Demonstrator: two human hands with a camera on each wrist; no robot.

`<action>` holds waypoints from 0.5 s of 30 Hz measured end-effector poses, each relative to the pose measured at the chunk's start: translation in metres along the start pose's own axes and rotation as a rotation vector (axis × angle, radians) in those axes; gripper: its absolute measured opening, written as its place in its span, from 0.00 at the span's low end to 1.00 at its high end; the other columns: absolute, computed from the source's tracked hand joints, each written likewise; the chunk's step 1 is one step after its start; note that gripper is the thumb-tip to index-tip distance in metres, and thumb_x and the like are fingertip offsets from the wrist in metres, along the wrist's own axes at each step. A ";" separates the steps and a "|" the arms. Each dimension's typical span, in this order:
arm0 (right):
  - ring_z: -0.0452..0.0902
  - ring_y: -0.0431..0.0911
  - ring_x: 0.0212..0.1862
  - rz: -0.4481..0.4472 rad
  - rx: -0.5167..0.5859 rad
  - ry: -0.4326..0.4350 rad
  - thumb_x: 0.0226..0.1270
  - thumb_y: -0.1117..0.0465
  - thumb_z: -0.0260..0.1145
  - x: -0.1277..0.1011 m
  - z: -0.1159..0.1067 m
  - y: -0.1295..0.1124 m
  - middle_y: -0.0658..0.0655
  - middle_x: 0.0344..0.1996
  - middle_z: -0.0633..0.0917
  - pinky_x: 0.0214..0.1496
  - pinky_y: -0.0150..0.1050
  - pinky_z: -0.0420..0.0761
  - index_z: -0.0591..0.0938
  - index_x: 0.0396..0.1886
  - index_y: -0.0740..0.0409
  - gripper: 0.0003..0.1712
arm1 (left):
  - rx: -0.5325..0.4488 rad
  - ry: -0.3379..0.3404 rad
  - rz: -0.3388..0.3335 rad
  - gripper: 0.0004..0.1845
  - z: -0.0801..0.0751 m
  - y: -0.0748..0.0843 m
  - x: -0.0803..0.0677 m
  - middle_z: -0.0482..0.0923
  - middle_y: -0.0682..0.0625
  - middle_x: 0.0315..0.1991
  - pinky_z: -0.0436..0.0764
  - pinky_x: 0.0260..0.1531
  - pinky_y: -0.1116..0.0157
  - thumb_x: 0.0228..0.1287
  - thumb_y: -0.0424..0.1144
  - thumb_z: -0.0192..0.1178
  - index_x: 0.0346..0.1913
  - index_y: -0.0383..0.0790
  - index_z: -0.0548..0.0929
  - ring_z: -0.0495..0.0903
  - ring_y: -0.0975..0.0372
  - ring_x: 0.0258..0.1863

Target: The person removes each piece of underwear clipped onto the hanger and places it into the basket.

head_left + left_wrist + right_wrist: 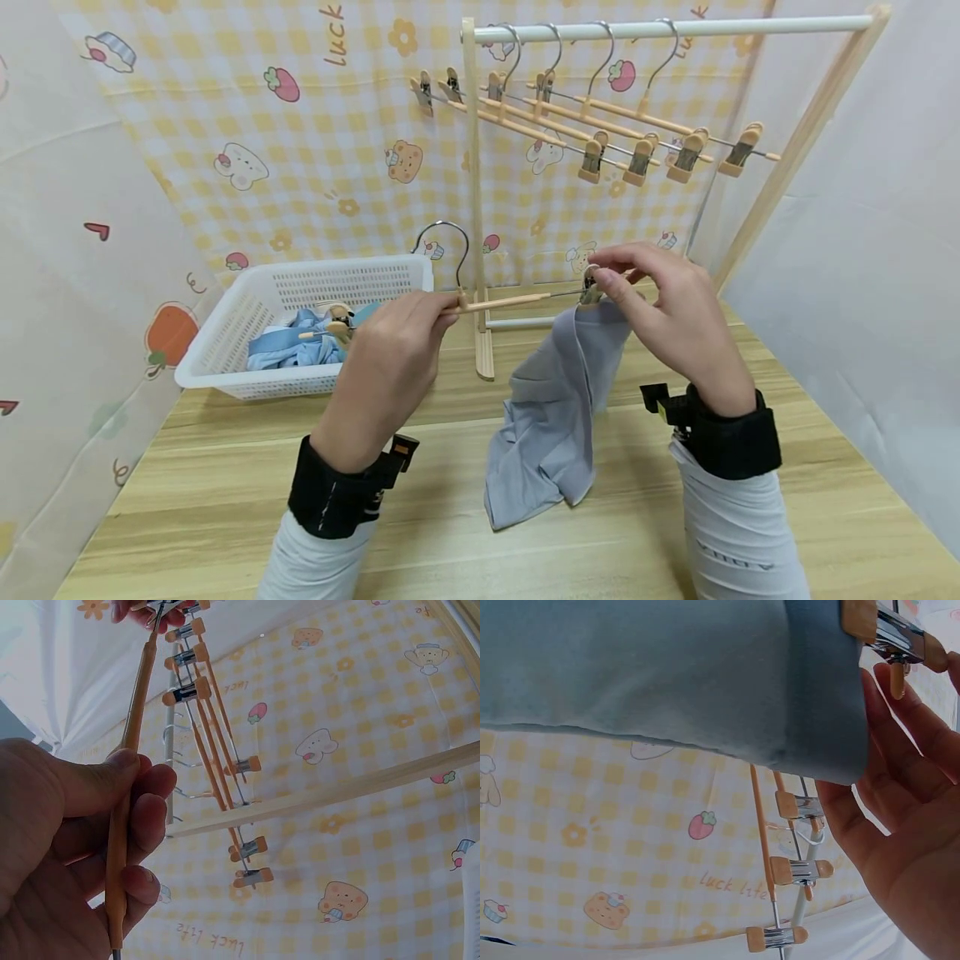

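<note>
A wooden clip hanger point(498, 301) with a metal hook point(444, 242) is held level above the table. My left hand point(431, 312) grips its wooden bar point(129, 772) at the left end. At the right end my right hand point(611, 279) pinches the clip point(591, 290), which bites the edge of a grey cloth point(551, 408). The cloth hangs from the clip, and its lower part lies crumpled on the table. In the right wrist view the cloth point(667, 675) fills the top, with the clip point(885, 630) at its corner beside my fingers point(907, 727).
A white mesh basket point(247, 304) with blue garments point(296, 350) and another hanger stands at the left. A wooden drying rack point(474, 208) behind carries several empty clip hangers point(600, 125). The wooden table point(450, 517) is walled by patterned and white curtains.
</note>
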State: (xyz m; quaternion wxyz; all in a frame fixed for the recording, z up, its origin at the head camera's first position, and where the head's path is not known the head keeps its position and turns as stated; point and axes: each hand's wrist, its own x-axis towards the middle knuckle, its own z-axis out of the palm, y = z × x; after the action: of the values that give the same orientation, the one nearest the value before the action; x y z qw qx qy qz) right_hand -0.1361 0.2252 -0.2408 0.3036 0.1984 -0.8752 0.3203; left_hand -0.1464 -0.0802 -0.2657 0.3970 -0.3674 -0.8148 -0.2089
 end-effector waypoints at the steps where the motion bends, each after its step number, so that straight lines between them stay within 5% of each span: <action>1: 0.80 0.34 0.49 0.000 0.001 0.000 0.82 0.60 0.67 0.000 0.000 0.001 0.55 0.49 0.92 0.42 0.30 0.73 0.90 0.57 0.56 0.12 | -0.003 0.000 -0.003 0.08 0.000 0.000 0.000 0.89 0.42 0.39 0.89 0.39 0.54 0.80 0.32 0.62 0.51 0.29 0.87 0.89 0.51 0.36; 15: 0.79 0.26 0.45 0.024 0.081 0.022 0.78 0.63 0.70 0.000 0.004 -0.001 0.56 0.44 0.92 0.40 0.26 0.73 0.91 0.52 0.58 0.09 | -0.037 -0.013 -0.018 0.08 -0.005 -0.003 0.001 0.89 0.43 0.40 0.88 0.42 0.54 0.80 0.31 0.62 0.51 0.30 0.87 0.89 0.52 0.40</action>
State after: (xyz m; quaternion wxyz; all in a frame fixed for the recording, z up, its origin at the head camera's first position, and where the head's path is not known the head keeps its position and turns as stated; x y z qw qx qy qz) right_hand -0.1373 0.2215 -0.2423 0.3011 0.1963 -0.8603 0.3615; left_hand -0.1467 -0.0846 -0.2624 0.3828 -0.3685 -0.8167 -0.2251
